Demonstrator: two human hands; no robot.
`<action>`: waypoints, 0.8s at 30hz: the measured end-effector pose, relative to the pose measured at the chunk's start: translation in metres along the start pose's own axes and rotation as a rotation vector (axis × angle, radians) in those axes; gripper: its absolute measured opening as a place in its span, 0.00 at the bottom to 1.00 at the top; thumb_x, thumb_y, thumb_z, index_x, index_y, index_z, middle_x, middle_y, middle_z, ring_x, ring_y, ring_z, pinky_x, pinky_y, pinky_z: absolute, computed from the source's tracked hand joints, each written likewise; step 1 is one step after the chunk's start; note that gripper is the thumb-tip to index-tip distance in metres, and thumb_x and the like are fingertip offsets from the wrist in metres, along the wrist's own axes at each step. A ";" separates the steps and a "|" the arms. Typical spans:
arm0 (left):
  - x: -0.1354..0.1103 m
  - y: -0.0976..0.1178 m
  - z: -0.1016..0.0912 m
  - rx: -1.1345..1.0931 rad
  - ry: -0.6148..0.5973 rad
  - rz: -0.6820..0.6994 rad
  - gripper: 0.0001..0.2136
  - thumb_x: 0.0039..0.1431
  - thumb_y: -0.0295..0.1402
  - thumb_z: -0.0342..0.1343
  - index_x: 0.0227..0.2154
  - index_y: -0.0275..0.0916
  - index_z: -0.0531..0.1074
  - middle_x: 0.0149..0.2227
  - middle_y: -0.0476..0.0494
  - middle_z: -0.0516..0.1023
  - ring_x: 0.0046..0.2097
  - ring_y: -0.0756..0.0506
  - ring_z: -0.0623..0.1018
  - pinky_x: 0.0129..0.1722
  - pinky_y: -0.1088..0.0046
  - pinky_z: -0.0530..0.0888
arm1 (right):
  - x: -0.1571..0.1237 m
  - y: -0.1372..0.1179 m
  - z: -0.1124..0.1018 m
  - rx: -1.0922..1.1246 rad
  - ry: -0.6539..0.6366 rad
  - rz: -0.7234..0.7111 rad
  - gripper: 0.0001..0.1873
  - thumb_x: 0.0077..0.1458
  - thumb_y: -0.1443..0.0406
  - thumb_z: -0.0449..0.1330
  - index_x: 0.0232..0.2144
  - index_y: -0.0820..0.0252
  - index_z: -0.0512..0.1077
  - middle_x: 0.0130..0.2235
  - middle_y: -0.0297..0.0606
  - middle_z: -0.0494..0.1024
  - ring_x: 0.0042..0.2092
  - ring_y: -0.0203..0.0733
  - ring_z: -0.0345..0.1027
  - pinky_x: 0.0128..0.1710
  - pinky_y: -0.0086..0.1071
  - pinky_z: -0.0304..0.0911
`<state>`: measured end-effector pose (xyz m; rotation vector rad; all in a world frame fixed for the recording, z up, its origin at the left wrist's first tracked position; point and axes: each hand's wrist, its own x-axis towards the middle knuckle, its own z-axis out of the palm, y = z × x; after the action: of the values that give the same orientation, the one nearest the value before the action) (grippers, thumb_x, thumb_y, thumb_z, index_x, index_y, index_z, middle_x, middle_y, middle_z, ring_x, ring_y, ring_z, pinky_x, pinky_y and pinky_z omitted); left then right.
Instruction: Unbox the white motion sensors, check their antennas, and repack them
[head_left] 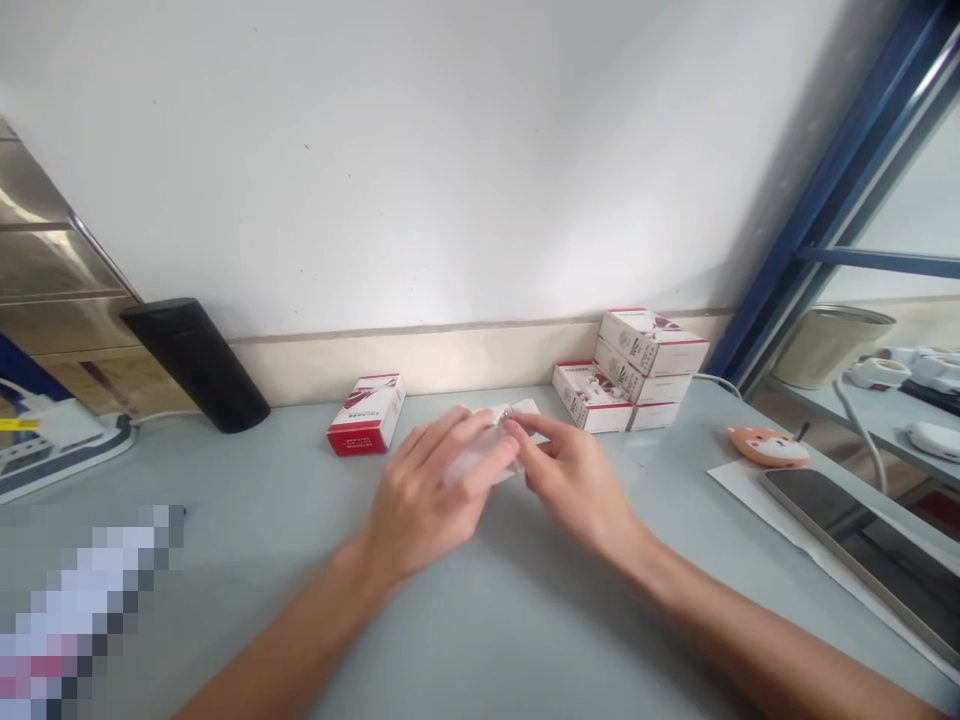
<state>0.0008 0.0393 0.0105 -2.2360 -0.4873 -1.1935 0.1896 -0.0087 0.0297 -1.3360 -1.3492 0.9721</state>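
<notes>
Between my hands is a small translucent plastic packet (474,452), partly covered by my fingers and slightly blurred. My left hand (431,490) is closed around its left side. At its upper right edge, my right hand (574,470) pinches with thumb and forefinger. What lies inside the packet I cannot make out. A white sheet or flap (529,408) shows just behind the fingertips. Left of the packet, apart from my hands, lies a red and white box (367,413).
Several matching boxes (649,358) are stacked against the wall at right. A black cylinder (196,365) stands at left near a power strip (67,450). On the right are an orange animal-faced gadget (769,446), a tablet-like device (870,550) on paper, and a blue-framed shelf (802,230).
</notes>
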 end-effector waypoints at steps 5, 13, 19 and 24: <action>0.005 0.008 -0.005 0.032 -0.054 0.150 0.24 0.60 0.19 0.60 0.56 0.46 0.71 0.54 0.40 0.84 0.56 0.35 0.83 0.44 0.62 0.78 | 0.006 0.007 -0.002 0.304 0.031 0.118 0.12 0.48 0.61 0.69 0.36 0.61 0.82 0.30 0.34 0.78 0.30 0.36 0.64 0.31 0.30 0.60; 0.011 0.014 -0.007 -0.002 -0.224 -0.004 0.23 0.65 0.17 0.55 0.61 0.39 0.70 0.62 0.37 0.79 0.60 0.37 0.80 0.54 0.60 0.77 | 0.022 0.015 -0.010 0.336 0.226 0.091 0.10 0.43 0.61 0.71 0.27 0.60 0.75 0.25 0.30 0.74 0.28 0.33 0.61 0.28 0.28 0.55; 0.003 0.002 0.001 0.012 -0.163 -0.120 0.22 0.66 0.20 0.59 0.60 0.42 0.69 0.62 0.41 0.80 0.65 0.37 0.76 0.59 0.60 0.77 | 0.036 0.007 -0.039 0.276 0.463 -0.128 0.08 0.51 0.61 0.67 0.26 0.57 0.73 0.26 0.28 0.72 0.26 0.32 0.59 0.25 0.27 0.54; -0.003 -0.006 0.003 0.049 -0.045 -0.325 0.19 0.65 0.32 0.65 0.57 0.44 0.71 0.65 0.35 0.74 0.67 0.34 0.74 0.62 0.54 0.76 | 0.041 0.006 -0.056 0.216 0.501 -0.248 0.08 0.54 0.59 0.66 0.30 0.56 0.75 0.28 0.30 0.75 0.23 0.34 0.64 0.21 0.30 0.60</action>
<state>-0.0024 0.0453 0.0083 -2.2019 -0.9159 -1.2743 0.2479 0.0278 0.0396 -1.1188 -0.9664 0.5464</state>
